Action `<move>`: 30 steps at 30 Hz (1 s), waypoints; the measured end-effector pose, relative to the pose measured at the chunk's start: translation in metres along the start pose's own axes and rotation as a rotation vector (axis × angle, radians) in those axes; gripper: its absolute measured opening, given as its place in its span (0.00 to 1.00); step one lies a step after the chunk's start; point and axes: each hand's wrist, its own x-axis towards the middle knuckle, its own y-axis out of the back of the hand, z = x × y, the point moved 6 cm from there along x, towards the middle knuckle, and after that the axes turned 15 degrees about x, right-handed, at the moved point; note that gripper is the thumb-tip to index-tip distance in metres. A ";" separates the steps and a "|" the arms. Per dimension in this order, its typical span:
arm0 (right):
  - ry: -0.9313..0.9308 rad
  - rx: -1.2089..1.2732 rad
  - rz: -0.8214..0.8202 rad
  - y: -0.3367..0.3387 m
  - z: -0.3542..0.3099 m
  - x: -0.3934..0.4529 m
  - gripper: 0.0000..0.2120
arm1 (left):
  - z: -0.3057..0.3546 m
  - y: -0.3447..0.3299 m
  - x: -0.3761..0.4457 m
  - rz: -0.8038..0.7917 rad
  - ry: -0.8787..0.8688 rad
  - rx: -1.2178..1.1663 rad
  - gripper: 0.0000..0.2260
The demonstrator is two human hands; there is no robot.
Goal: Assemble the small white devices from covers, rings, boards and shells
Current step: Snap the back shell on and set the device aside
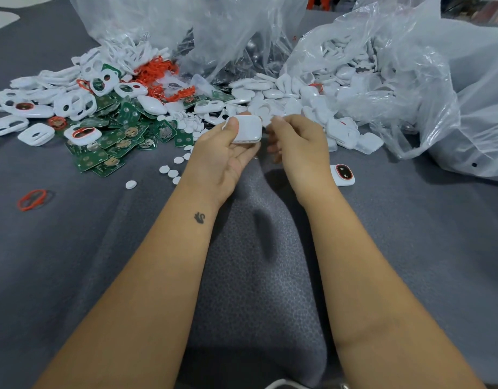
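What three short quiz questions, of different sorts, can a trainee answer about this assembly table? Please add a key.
1. True or false: the left hand holds a white device.
2. Which parts lie nearest the orange rings? A) green boards B) black screws C) blue cables
3. Fill in: one finished device lies on the grey cloth beside the ____ hand.

Key: 1 true; 2 A; 3 right.
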 end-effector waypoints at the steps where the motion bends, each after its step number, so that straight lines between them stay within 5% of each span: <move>1: -0.061 0.031 -0.027 -0.001 0.004 0.000 0.13 | 0.000 0.000 0.000 -0.006 -0.012 0.007 0.10; 6: -0.158 0.172 -0.227 -0.015 0.010 -0.006 0.12 | 0.003 -0.007 -0.005 -0.065 -0.060 0.070 0.12; 16: -0.095 0.178 -0.116 -0.012 0.013 -0.005 0.13 | 0.001 -0.009 -0.008 -0.031 -0.067 0.146 0.19; 25: -0.214 0.349 -0.182 -0.017 0.014 -0.005 0.20 | -0.001 -0.008 -0.005 -0.038 -0.040 0.076 0.16; 30: -0.158 0.255 -0.192 -0.014 0.014 -0.005 0.14 | 0.000 -0.009 -0.005 -0.030 -0.078 0.105 0.11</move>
